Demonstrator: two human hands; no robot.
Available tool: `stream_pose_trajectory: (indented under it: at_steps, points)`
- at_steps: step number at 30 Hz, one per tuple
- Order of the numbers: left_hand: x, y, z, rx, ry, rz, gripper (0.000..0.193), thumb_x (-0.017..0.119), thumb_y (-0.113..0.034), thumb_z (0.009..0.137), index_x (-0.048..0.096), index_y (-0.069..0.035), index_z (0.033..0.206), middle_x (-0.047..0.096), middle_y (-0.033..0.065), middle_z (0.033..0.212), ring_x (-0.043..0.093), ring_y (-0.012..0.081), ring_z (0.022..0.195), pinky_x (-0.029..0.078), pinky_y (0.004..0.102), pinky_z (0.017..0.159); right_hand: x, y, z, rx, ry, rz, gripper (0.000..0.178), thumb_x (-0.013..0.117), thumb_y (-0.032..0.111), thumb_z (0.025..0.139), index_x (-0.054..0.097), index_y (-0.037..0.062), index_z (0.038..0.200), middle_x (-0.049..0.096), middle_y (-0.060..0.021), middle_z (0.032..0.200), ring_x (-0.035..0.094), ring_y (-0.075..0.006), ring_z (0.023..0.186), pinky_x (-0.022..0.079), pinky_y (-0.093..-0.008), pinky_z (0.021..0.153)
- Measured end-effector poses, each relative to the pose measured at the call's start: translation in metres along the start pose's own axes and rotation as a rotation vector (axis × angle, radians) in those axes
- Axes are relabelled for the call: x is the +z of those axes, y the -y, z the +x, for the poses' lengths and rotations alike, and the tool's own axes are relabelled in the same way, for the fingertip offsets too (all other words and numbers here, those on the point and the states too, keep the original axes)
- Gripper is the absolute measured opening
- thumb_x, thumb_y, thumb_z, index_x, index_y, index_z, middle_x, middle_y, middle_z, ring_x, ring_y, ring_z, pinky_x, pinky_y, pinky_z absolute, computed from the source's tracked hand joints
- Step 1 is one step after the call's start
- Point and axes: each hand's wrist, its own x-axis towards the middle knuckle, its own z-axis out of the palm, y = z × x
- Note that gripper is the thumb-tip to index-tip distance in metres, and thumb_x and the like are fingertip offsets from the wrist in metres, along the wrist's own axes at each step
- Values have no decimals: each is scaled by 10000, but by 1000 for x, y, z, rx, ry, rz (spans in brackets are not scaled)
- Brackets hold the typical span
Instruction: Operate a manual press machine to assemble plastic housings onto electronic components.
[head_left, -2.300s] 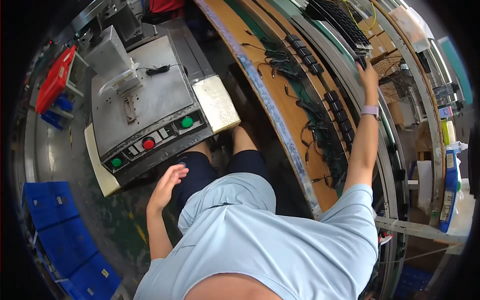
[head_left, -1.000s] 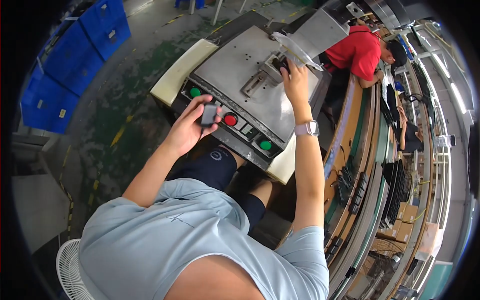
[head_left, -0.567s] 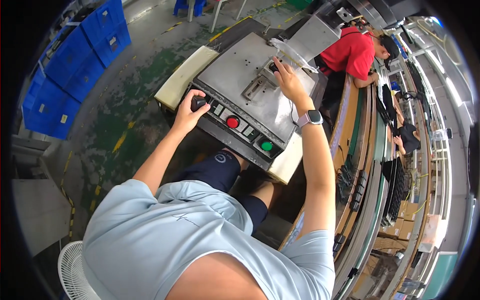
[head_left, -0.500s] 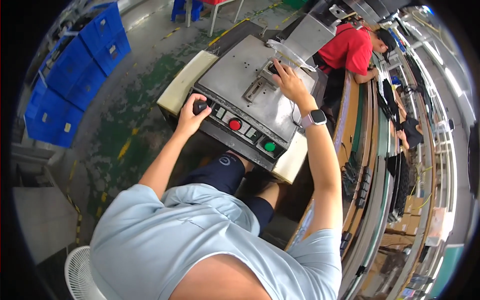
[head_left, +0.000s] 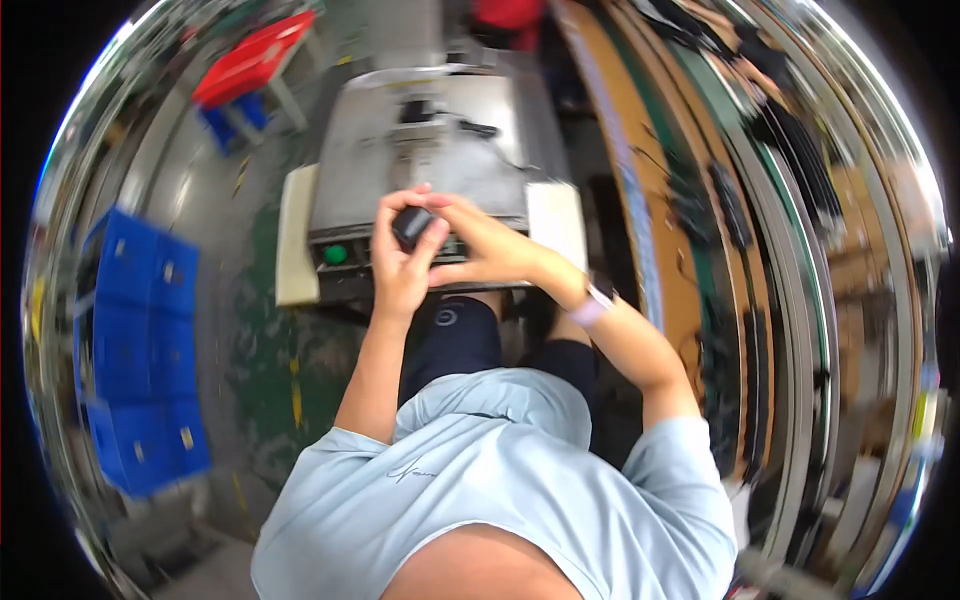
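A small black rounded block-like piece point(head_left: 411, 228) is wrapped by the fingers and thumb of my left hand point(head_left: 398, 262), held above the front edge of the machine table. From the right, my right hand point(head_left: 485, 243) reaches in. Its fingertips meet the far end of the piece and my left fingers, while its thumb stays spread away below. Beyond both hands, another black part point(head_left: 416, 111) sits on the metal fixture point(head_left: 420, 138) in the middle of the machine's metal table point(head_left: 350, 150). Motion blurs the details.
A green button point(head_left: 335, 254) is on the front panel; my hands hide other controls. Pale side ledges point(head_left: 556, 228) flank the table. A cable point(head_left: 478, 129) lies on it. Blue bins point(head_left: 145, 340) stand left, a red table point(head_left: 255, 60) far left. A conveyor line point(head_left: 650, 200) runs along the right.
My right hand has left the fixture and come back to meet my left hand. My left hand still holds a black piece, lifted from the panel's left corner. The view has turned.
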Motion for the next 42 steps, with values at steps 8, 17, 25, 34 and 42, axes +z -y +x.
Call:
stream_pose_trajectory:
  at_steps: [8, 17, 25, 34, 42]
  points:
    - [-84, 61, -24, -160, -562, 129, 256, 654, -89, 896, 520, -48, 1110, 581, 78, 886, 541, 143, 706, 464, 258, 698, -54, -31, -65, 367, 81, -865, 1023, 878, 344, 591, 365, 107, 1443, 337, -140, 1493, 326, -346, 1380, 304, -590, 1101]
    - [-164, 112, -39, -190, -418, 386, 276, 687, -147, 892, 528, -53, 1096, 610, 92, 972, 591, 162, 820, 481, 266, 775, -11, -56, -60, 189, -52, -1152, 1098, 906, 407, 448, 416, 148, 1396, 376, -119, 1446, 353, -349, 1333, 264, -722, 1041]
    - [-135, 109, -15, -187, -334, 314, 253, 656, -112, 913, 518, -67, 1120, 617, 93, 991, 594, 152, 832, 475, 255, 782, -1, -97, -51, -5, -409, -1489, 782, 868, 396, 488, 564, 115, 1152, 504, -138, 1143, 444, -333, 1147, 321, -720, 977]
    - [13, -48, -2, -322, 265, -16, 505, 406, -430, 1028, 420, -71, 1382, 461, 186, 1442, 572, 200, 1091, 429, 277, 932, 0, 39, -14, 200, -34, 496, 386, 607, 374, 943, 599, -11, 913, 679, -61, 713, 664, -179, 650, 489, -270, 557]
    - [-13, -10, -41, -433, 659, -148, 586, 303, -458, 1032, 363, -42, 1441, 480, 197, 1412, 514, 273, 1233, 366, 350, 1034, -236, 168, -194, 892, -621, -969, 320, 632, 237, 911, 641, 45, 1166, 696, -132, 989, 671, -263, 762, 549, -334, 698]
